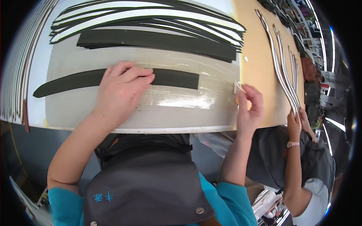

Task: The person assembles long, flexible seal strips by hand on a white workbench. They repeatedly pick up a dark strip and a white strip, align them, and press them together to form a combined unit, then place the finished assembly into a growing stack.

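A long black strip with a rounded left end lies across the grey, glossy work surface in front of me. My left hand rests over its middle, fingers drawn together and pressed against it. Off the strip's square right end, my right hand is raised at the surface's right edge. Its thumb and forefinger pinch a small, clear, film-like piece, whose exact kind I cannot make out. A faint line runs between the strip's end and these fingers.
Behind lies a stack of black strips, then a heap of white strips with black edges. Long thin strips line the left side. At right, a co-worker's hands hold pale, dark-edged strips on a tan board.
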Available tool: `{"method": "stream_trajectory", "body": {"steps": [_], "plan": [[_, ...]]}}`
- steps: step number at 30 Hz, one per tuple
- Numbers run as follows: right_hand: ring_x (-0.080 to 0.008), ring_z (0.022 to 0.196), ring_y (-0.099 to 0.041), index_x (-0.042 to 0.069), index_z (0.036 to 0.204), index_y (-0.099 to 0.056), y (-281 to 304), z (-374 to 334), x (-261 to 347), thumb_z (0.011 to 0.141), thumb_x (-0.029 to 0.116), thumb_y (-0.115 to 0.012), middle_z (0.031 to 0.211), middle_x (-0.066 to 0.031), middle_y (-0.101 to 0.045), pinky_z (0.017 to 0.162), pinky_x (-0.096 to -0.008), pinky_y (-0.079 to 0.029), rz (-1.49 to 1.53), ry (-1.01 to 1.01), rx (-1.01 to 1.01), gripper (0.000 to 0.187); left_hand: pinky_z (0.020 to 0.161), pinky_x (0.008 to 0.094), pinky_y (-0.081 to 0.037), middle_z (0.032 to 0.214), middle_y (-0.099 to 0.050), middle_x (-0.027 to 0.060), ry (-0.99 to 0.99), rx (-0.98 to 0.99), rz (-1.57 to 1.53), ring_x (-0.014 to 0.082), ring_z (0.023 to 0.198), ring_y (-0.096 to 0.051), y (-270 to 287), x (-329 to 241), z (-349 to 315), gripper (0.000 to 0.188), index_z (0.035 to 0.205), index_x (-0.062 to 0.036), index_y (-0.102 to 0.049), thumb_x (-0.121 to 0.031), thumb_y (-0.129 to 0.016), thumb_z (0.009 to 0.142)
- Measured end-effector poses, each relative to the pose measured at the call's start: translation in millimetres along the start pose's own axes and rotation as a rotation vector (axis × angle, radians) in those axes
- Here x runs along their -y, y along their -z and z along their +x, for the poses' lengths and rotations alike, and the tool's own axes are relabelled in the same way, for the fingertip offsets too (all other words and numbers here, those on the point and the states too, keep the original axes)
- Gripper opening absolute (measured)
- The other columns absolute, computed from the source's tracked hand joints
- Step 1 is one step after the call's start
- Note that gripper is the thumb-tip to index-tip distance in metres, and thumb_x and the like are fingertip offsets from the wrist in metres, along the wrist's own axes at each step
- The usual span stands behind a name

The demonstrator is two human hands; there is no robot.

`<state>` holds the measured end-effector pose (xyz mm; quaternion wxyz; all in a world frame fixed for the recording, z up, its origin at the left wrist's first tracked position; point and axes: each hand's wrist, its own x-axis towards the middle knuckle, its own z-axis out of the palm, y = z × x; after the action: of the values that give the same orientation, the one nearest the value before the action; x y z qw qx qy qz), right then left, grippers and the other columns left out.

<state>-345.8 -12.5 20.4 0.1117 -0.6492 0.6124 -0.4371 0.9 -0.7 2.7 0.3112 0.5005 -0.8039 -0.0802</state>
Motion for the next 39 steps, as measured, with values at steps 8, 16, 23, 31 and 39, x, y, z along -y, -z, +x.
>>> {"method": "stream_trajectory", "body": {"steps": [8, 16, 23, 31, 39], "plan": [[-0.0069, 0.072, -0.055, 0.003, 0.098, -0.075, 34.7, 1.3, -19.7, 0.088, 0.011, -0.083, 0.095, -0.0014, -0.060, 0.067, -0.0236, -0.047, -0.208, -0.341, 0.211, 0.016, 0.096, 0.0415, -0.048, 0.115, -0.074, 0.0000, -0.008, -0.002, -0.058, 0.0271, 0.106, -0.061, 1.2, 5.1, -1.6, 0.026, 0.109, -0.0087, -0.078, -0.006, -0.074, 0.084], [-0.0082, 0.075, -0.063, 0.000, 0.089, -0.070, 36.2, 5.7, -11.0, 0.090, 0.008, -0.080, 0.085, -0.0029, -0.068, 0.069, -0.0234, -0.049, -0.162, -0.377, 0.337, 0.012, 0.103, 0.0402, -0.044, 0.119, -0.069, -0.0018, -0.010, 0.028, -0.057, 0.0230, 0.117, -0.057, -1.8, 7.8, -7.2, 0.031, 0.111, -0.0097, -0.075, -0.005, -0.066, 0.082], [-0.0096, 0.082, -0.069, -0.001, 0.100, -0.067, -28.9, 24.5, 73.6, 0.096, 0.001, -0.072, 0.090, -0.0056, -0.071, 0.071, -0.0218, -0.057, 0.453, -0.299, 0.510, 0.006, 0.102, 0.0393, -0.045, 0.118, -0.069, -0.0021, 0.001, 0.008, -0.094, 0.0214, 0.117, -0.057, -4.2, 8.6, -9.1, 0.029, 0.108, -0.0088, -0.076, -0.004, -0.068, 0.080], [-0.0047, 0.073, -0.065, -0.004, 0.097, -0.069, -124.7, 31.5, 123.3, 0.095, 0.005, -0.072, 0.086, -0.0037, -0.071, 0.062, -0.0215, -0.055, 0.230, -0.329, 0.648, 0.009, 0.100, 0.0389, -0.046, 0.114, -0.069, -0.0020, 0.001, -0.033, -0.119, 0.0216, 0.113, -0.058, -6.8, 8.4, -7.8, 0.028, 0.106, -0.0084, -0.077, -0.005, -0.069, 0.079], [-0.0061, 0.066, -0.064, -0.004, 0.090, -0.070, -135.7, 28.3, 124.1, 0.091, 0.004, -0.074, 0.079, -0.0044, -0.071, 0.058, -0.0217, -0.054, 0.210, -0.372, 0.603, 0.009, 0.099, 0.0386, -0.046, 0.112, -0.068, -0.0015, 0.014, -0.032, -0.121, 0.0222, 0.111, -0.058, -6.4, 9.0, -8.7, 0.026, 0.104, -0.0077, -0.077, -0.005, -0.067, 0.080]]}}
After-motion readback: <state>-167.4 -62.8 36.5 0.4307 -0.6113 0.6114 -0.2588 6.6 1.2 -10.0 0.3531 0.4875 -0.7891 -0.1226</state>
